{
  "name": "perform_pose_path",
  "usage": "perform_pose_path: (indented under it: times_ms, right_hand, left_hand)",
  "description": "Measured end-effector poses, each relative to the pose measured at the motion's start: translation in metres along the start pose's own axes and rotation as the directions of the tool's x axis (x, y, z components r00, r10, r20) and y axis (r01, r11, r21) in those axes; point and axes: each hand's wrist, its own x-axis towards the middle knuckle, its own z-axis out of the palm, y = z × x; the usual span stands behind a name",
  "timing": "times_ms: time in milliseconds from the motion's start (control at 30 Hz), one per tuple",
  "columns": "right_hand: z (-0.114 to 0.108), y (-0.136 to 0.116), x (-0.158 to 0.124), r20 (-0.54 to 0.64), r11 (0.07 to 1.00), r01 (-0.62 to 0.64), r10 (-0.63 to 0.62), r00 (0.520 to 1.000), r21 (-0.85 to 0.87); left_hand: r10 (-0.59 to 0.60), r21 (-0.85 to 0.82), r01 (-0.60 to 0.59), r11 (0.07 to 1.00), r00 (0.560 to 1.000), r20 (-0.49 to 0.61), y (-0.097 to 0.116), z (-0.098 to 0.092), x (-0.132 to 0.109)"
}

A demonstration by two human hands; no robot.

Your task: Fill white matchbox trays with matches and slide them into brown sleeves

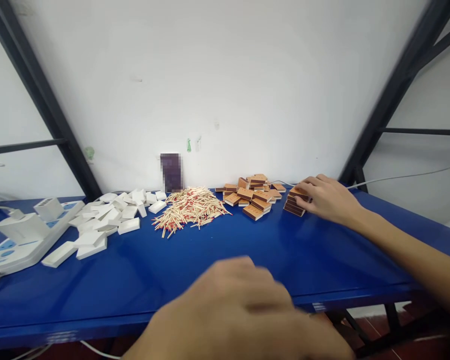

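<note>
My right hand (324, 197) is at a short stack of orange-brown matchboxes (295, 207) with dark striking sides, at the right of the table. Its thumb and fingers close round the upper boxes; how many lie in the grip is hidden. Large and blurred in the foreground, my left hand (234, 315) hovers close to the camera with its back showing, and its fingers cannot be made out. To the left of the stack lies a loose pile of matchboxes (260, 196), some showing white trays. Beside that pile, red-tipped matchsticks (192, 207) form a heap.
White empty matchbox trays (108, 214) are piled on the left of the blue table (195, 265). A white power strip (30, 245) with plugged-in adapters stands at the far left. A pixelated dark rectangle (171, 172) appears against the wall. Dark metal posts (52, 110) frame both sides.
</note>
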Motion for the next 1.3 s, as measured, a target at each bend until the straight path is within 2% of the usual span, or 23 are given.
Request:
perform_pose_path:
  times_ms: [67,133,200,267,333,367,433,500,533,633,700,833,967,1067,1167,1300]
  right_hand:
    - [0.002,0.001,-0.002,0.002,1.000,0.001,-0.001,1.000,0.007]
    - [0.002,0.000,-0.003,-0.021,1.000,-0.004,0.005,1.000,0.018]
    - [-0.001,-0.005,-0.003,-0.094,0.999,-0.010,0.013,0.995,0.033]
    - [-0.008,-0.016,0.001,-0.190,0.997,0.017,-0.001,0.982,0.080]
    - [-0.017,-0.032,0.007,-0.245,0.977,0.127,-0.083,0.966,0.171]
    - [-0.021,-0.042,0.011,-0.245,0.957,0.207,-0.155,0.957,0.205]
    - [-0.026,-0.063,0.020,-0.197,0.914,0.328,-0.285,0.938,0.239]
    - [-0.026,-0.082,0.027,-0.127,0.905,0.334,-0.310,0.942,0.263]
    - [-0.024,-0.091,0.030,-0.080,0.915,0.309,-0.299,0.951,0.259]
    - [-0.013,-0.110,0.036,0.065,0.942,0.231,-0.254,0.965,0.243]
    - [-0.007,-0.118,0.036,0.097,0.943,0.222,-0.252,0.963,0.248]
    - [-0.002,-0.128,0.035,0.065,0.935,0.257,-0.281,0.958,0.245]
    - [-0.005,-0.136,0.041,0.018,0.944,0.262,-0.270,0.963,0.200]
    - [-0.012,-0.146,0.051,-0.003,0.959,0.243,-0.245,0.969,0.146]
    - [-0.023,-0.160,0.061,-0.071,0.942,0.294,-0.286,0.955,0.164]
    - [-0.034,-0.185,0.068,-0.158,0.834,0.464,-0.436,0.886,0.300]
  left_hand:
    - [-0.094,0.058,0.106,0.993,0.977,-0.190,-0.011,-0.016,0.012]
    - [-0.162,0.150,0.220,0.964,0.932,-0.325,-0.024,-0.040,0.020]
    - [-0.197,0.217,0.334,0.917,0.854,-0.482,-0.037,-0.070,0.025]
    - [-0.205,0.203,0.392,0.897,0.777,-0.595,-0.053,-0.100,0.030]
    - [-0.219,0.206,0.444,0.872,0.729,-0.648,-0.076,-0.125,0.035]
    - [-0.228,0.221,0.462,0.859,0.731,-0.643,-0.089,-0.134,0.037]
    - [-0.302,0.319,0.513,0.797,0.796,-0.525,-0.120,-0.143,0.036]
    - [-0.379,0.455,0.496,0.739,0.866,-0.327,-0.152,-0.141,0.027]
    - [-0.414,0.510,0.472,0.719,0.880,-0.232,-0.166,-0.137,0.020]
    - [-0.481,0.670,0.351,0.654,0.877,0.009,-0.197,-0.120,-0.007]
    - [-0.498,0.697,0.314,0.644,0.864,0.071,-0.206,-0.113,-0.024]
    - [-0.525,0.767,0.275,0.579,0.846,0.093,-0.211,-0.122,-0.046]
    - [-0.581,0.859,0.327,0.394,0.813,-0.044,-0.216,-0.141,-0.058]
    - [-0.621,0.897,0.360,0.257,0.773,-0.132,-0.222,-0.143,-0.066]
    - [-0.656,0.919,0.329,0.216,0.746,-0.113,-0.226,-0.135,-0.069]
    - [-0.681,0.936,0.282,0.213,0.730,-0.065,-0.227,-0.131,-0.068]
